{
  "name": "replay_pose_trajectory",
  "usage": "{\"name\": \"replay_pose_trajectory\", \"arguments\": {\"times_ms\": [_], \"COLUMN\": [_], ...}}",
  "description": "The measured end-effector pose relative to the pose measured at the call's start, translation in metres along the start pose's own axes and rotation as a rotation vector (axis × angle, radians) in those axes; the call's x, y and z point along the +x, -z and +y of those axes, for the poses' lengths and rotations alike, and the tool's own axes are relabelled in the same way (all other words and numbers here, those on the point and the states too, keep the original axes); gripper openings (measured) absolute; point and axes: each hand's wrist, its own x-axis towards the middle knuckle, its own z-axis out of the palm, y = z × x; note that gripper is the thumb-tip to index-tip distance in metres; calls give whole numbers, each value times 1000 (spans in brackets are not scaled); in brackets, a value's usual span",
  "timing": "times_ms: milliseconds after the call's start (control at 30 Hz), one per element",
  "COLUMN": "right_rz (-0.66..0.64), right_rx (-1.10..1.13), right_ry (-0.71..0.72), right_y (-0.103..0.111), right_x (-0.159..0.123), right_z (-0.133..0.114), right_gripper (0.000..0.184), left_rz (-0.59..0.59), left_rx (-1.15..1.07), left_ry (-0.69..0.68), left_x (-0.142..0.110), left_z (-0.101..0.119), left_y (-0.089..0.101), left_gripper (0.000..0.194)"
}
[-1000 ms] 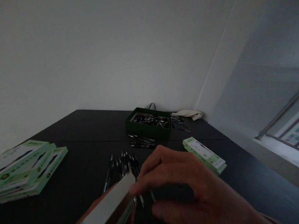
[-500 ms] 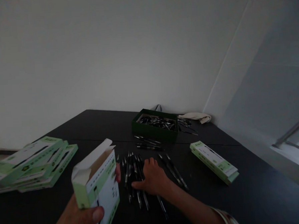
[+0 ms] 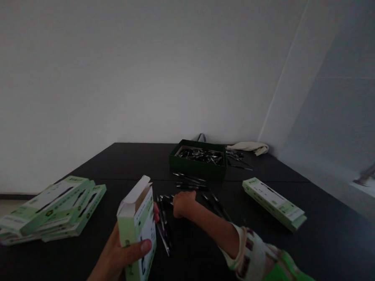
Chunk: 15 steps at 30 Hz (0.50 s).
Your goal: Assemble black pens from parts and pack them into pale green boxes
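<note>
While a slim white-and-green cardboard carton point(image 3: 137, 227) is held upright in the left hand point(image 3: 118, 251), its end flap is seen raised open at the top. The carton is gripped between the thumb, laid across its front face, and the fingers, whose tips are visible behind its far edge. The right hand point(image 3: 184, 203) is extended from a patterned white-and-green sleeve point(image 3: 253, 254) and is positioned just beside the carton, above a loose group of slim black-and-silver pens point(image 3: 163, 227) lying on the matt black bench point(image 3: 128, 160). Its fingers are curled closed against the upper ends of the pens; whether a pen is gripped cannot be told. Further loose pens point(image 3: 216, 206) are placed just right of that hand. A dark green open rectangular tray point(image 3: 198, 169), filled with pens, is located at the far side of the bench, with more pens point(image 3: 189, 180) lying in front of it and a crumpled cream cloth point(image 3: 249, 147) beyond it to the right. A stack of similar green-and-white cartons point(image 3: 49, 210) is positioned at the left of the bench, and a single closed carton point(image 3: 274, 204) lies to the right.
</note>
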Motion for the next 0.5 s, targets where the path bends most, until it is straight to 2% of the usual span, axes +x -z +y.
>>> {"name": "replay_pose_trajectory", "arguments": {"times_ms": [133, 267, 500], "right_rz": [25, 104, 303], "right_rx": [-23, 8, 247], "right_ry": [40, 114, 281], "right_y": [3, -2, -1], "right_x": [-4, -22, -44], "right_z": [12, 30, 54], "right_gripper": [31, 30, 25], "left_rz": [-25, -67, -192], "left_rx": [26, 24, 6], "left_ry": [-10, -10, -29], "left_x": [0, 0, 1], "left_z": [1, 0, -3], "left_y": [-1, -2, -1], "left_gripper": [74, 71, 69]}}
